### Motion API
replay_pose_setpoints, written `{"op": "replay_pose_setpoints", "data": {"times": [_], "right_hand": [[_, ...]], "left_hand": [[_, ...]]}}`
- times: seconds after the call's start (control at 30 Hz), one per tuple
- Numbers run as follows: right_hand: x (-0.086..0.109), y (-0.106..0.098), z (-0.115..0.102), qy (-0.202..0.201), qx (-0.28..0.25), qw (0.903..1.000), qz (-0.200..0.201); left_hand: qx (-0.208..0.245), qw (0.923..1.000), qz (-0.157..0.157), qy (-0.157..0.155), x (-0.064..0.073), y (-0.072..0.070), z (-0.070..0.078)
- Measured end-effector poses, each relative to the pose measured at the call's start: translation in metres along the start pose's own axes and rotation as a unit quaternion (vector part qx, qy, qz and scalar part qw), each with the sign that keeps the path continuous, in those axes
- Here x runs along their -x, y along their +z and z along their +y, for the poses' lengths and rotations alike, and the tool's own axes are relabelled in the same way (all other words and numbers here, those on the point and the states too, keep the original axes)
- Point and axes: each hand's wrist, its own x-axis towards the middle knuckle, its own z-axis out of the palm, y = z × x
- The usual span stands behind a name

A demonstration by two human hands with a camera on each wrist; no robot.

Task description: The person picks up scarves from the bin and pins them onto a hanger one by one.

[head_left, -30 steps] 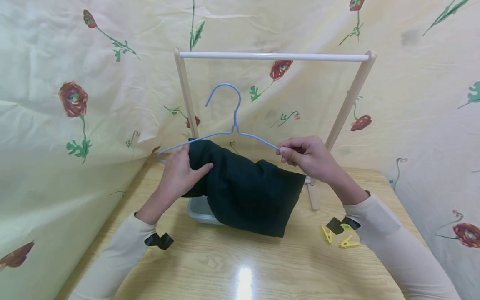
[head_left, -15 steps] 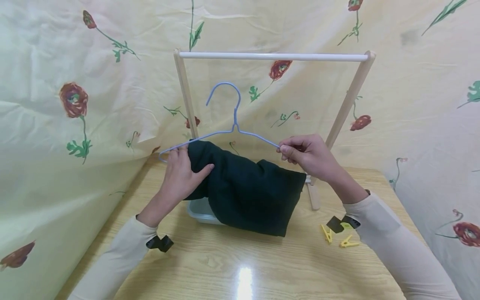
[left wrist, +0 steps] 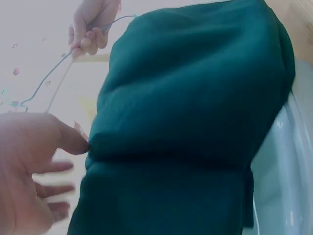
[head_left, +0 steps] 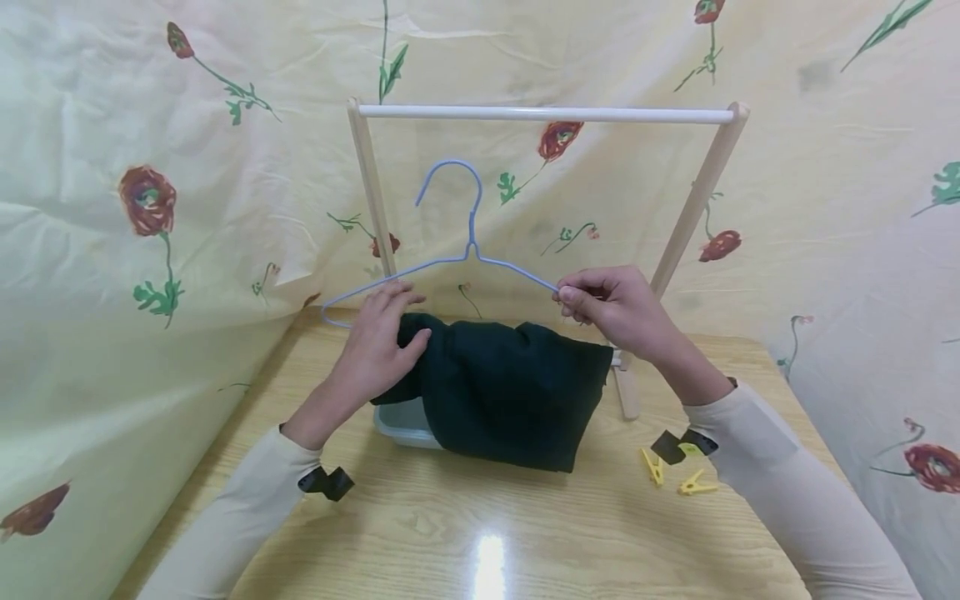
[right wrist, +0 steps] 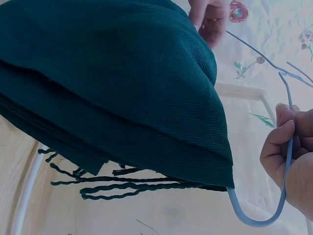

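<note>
A blue wire hanger (head_left: 472,250) is held up by its right arm, pinched between thumb and fingers of my right hand (head_left: 611,308). Over its lower bar drapes a dark green folded scarf (head_left: 517,392), bunched toward the right; twisted fringe (right wrist: 122,188) shows along its edge in the right wrist view. My left hand (head_left: 378,346) lies at the scarf's left end with fingers extended and spread; in the left wrist view its thumb touches the fabric (left wrist: 171,117). Most of the hanger's lower bar is hidden by the scarf.
Behind stands a rack with a white rail (head_left: 547,113) and wooden legs (head_left: 697,200). A pale plastic tub (head_left: 405,421) sits under the scarf. Yellow clothespins (head_left: 697,483) lie on the wooden table (head_left: 420,533) at right. Flowered cloth hangs around the table.
My left hand has loosened from the scarf's left upper corner, its fingers now spread. That corner has dropped below the hanger's upper arm. My right hand keeps its pinch, rising slightly.
</note>
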Motion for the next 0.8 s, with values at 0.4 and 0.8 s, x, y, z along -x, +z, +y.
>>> {"op": "replay_pose_setpoints", "data": {"times": [0.4, 0.8], "right_hand": [[-0.002, 0.002, -0.003, -0.005, 0.004, 0.9999, 0.008], [-0.002, 0.008, -0.005, -0.026, 0.004, 0.9996, -0.005]], "left_hand": [[0.005, 0.9638, -0.183, 0.194, -0.033, 0.025, 0.032], [0.059, 0.9653, -0.123, 0.223, -0.039, 0.037, 0.032]]}}
